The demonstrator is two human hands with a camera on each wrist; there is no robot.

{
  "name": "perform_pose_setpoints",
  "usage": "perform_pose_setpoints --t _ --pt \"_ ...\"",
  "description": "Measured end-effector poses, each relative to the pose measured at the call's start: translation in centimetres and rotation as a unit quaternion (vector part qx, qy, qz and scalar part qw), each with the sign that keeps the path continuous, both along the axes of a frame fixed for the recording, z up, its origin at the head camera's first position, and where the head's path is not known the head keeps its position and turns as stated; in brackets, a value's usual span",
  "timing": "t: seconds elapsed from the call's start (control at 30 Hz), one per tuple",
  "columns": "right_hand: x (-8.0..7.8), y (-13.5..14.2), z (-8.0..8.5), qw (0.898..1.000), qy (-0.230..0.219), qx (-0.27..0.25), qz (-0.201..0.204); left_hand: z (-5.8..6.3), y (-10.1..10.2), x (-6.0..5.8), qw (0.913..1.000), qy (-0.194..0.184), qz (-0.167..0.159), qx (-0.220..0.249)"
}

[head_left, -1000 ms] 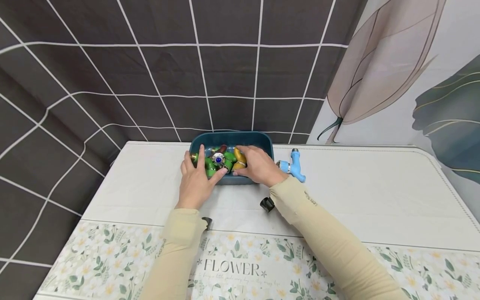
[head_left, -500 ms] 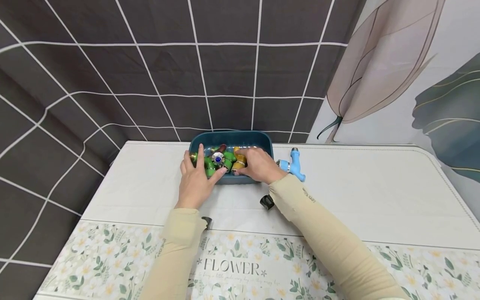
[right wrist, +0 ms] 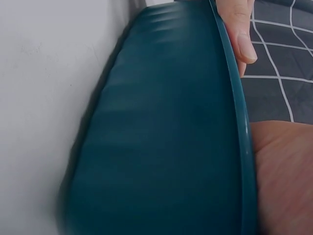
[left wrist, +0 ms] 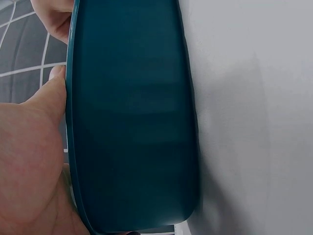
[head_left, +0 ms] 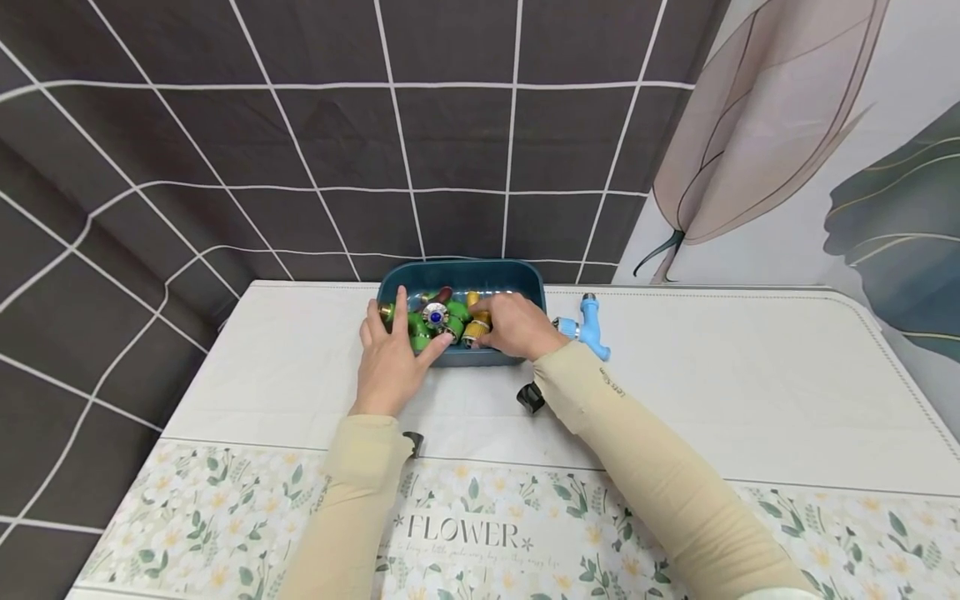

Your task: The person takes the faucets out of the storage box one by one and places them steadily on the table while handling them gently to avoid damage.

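Note:
In the head view a dark teal basin [head_left: 472, 271] holds several taps and stands against the wall. My left hand [head_left: 388, 367] lies over its left end, fingers spread and nearly straight across a green tap [head_left: 420, 333] with a blue-centred silver handle [head_left: 436, 315]. Its thumb reaches to the right end of that tap, just inside the front rim. My right hand [head_left: 520, 325] reaches in from the right and grips a yellow tap [head_left: 476, 330], partly covering it. Both wrist views mostly show the outer wall of the basin [left wrist: 132, 117], with my right thumb [right wrist: 247, 49]'s counterpart fingers hidden behind the rim.
A light blue tap [head_left: 592, 329] lies on the white tabletop right of the basin. Dark tiled-pattern cloth [head_left: 457, 142] rises right behind the basin. A floral band [head_left: 465, 517] crosses the front of the table cover.
My right fingers have shifted slightly down and over the yellow tap, covering more of its upper bend. The left hand stays in place over the green tap.

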State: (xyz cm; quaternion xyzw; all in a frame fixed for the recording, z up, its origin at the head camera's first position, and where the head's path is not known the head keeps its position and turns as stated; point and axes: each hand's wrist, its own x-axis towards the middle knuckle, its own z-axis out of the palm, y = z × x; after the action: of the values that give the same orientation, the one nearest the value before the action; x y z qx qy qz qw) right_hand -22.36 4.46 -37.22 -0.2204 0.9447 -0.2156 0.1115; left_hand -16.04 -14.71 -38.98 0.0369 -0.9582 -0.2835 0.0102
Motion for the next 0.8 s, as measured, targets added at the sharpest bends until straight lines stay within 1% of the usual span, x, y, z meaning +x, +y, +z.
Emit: perform_pose_setpoints --t 0.27,0.57,0.8 --pt "-0.12 -0.08 -0.02 1.000 -0.010 -0.002 -0.003 0.01 -0.07 -0.10 1.0000 0.002 0.000 -0.001" --pt "-0.06 0.07 -0.08 1.000 -0.005 0.000 -0.010 0.07 0.03 -0.05 1.0000 0.000 -0.002 -0.002" --pt "-0.03 0.25 -0.20 1.000 0.002 -0.010 0.004 0.07 -0.05 -0.01 1.0000 -0.002 -0.002 -0.001"
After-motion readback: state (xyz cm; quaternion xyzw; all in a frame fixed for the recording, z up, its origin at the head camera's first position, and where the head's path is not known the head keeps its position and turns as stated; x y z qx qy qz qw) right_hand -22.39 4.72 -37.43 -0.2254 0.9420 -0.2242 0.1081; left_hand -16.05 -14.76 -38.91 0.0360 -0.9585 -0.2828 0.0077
